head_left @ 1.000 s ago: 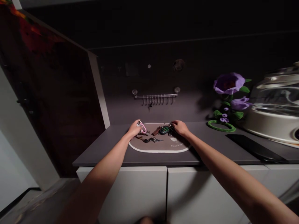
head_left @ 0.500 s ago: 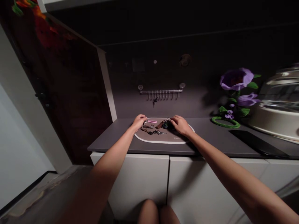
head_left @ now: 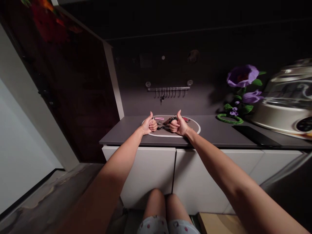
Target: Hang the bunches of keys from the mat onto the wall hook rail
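Observation:
My left hand [head_left: 149, 124] is a fist with the thumb pointing up, over the left part of an oval mat [head_left: 195, 127] with a pale rim. My right hand [head_left: 178, 124] makes the same thumbs-up fist over the mat's right part. Nothing shows in either fist. Between and behind them lie a pink strap [head_left: 159, 118] and several keys and key rings, partly hidden by my fingers. A red item [head_left: 186, 120] shows just right of my right thumb. One small key [head_left: 162, 97] hangs from the clear hook rail [head_left: 170, 88] on the wall.
On the right of the grey counter [head_left: 114, 132] stand purple crocheted flowers [head_left: 243, 76] with a green ring base, a black flat slab [head_left: 255, 136] and a large cream appliance [head_left: 275, 113]. White cabinet doors [head_left: 151, 169] are below. A dark door [head_left: 80, 91] is at the left.
Both hands have closed into fists with thumbs raised and moved toward each other. My right hand has left the items at the mat's right. The view has shifted slightly.

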Motion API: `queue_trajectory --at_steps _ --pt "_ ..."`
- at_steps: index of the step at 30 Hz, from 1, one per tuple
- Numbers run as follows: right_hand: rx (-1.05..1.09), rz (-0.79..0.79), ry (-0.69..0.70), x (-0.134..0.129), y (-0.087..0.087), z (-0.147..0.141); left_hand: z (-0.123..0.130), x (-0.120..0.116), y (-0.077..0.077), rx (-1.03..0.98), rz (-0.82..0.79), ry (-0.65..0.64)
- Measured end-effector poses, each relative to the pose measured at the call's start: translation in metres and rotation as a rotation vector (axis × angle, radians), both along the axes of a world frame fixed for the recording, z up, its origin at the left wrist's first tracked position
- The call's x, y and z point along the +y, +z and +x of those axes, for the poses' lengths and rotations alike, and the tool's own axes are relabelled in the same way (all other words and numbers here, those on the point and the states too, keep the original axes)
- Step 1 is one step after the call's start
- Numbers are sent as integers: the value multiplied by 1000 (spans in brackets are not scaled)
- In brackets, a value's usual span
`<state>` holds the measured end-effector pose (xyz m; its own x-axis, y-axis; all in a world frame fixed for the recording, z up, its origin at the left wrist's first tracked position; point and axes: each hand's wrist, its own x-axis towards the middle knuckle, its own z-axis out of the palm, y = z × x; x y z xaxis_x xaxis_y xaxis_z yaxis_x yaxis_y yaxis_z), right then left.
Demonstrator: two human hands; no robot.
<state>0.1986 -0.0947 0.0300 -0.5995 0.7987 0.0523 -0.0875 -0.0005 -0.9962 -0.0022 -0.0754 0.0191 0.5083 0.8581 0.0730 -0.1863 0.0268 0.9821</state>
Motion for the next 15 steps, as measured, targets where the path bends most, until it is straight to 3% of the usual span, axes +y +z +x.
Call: queue_trajectory --at_steps 3,15 --pt "47 -34 -24 -3 -4 0 -3 1 -6 -39 -14 8" --pt "54 -34 -47 -2 -6 -1 -1 1 -7 -94 -9 11"
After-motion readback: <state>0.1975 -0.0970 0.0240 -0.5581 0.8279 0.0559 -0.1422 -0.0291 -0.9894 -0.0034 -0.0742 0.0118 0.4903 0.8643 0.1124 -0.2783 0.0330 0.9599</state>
